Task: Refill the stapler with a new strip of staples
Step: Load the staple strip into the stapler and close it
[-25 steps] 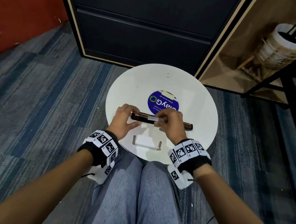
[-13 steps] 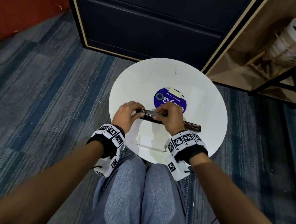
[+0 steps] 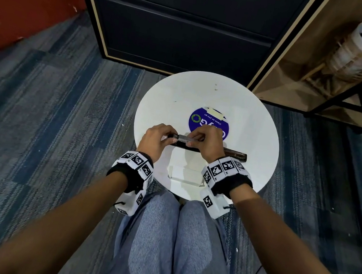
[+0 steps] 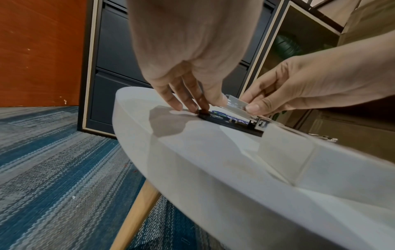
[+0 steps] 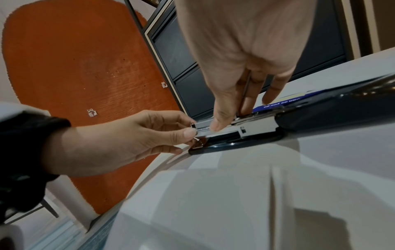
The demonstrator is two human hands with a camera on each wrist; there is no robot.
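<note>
Right now the dark, long stapler (image 3: 234,154) lies opened flat near the middle of the round white table (image 3: 261,116), its silver metal channel facing up. At the channel's left end the left hand (image 3: 155,138) pinches the stapler's tip, steadying it. Just right of it, the right hand (image 3: 207,141) pinches the shiny silver strip of staples (image 3: 183,138) over the channel. Best to keep the strip level, legs down, and slide it in without bending
</note>
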